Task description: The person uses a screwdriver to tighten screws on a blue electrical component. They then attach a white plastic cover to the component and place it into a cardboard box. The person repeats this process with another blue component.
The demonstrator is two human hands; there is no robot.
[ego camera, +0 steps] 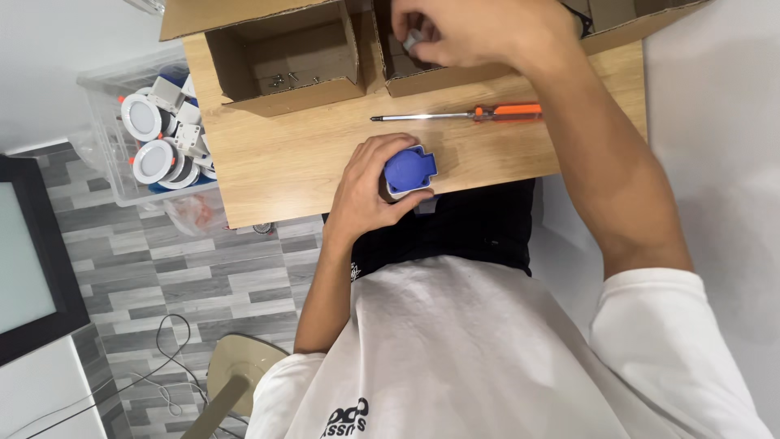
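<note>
Nearest to me is my own white shirt, and just past it my left hand [366,191] rests at the near edge of the wooden table [276,162]. My left fingers are curled tight around a blue socket plug [410,169], thumb under it and the others wrapped over its far side, so its round blue face with a square rim looks up at me. It sits upright in my grip, touching the table edge, roughly at the centre of my view.

Just beyond it, toward 12 o'clock, a screwdriver [459,114] lies flat across the table, its orange handle pointing to 3 o'clock and its metal shaft tip to 9 o'clock. It is apart from both hands.

Farther on, at 12 to 1 o'clock, my right hand [471,32] reaches into an open cardboard box [422,80]. My right fingers are pressed together, pinching a small pale part [413,38]; I cannot tell what it is.

At 11 o'clock, just beside that box, stands a second open cardboard box [284,96] with a few small screws [286,79] lying on its bottom.

Off the table at 9 to 10 o'clock, down on the floor side, a clear plastic bin [101,154] holds round white lamp fittings [142,118]. The grey wood-pattern floor [203,284] runs below it, with a round stool [240,366] at 7 o'clock and thin cables [154,382] near it.
</note>
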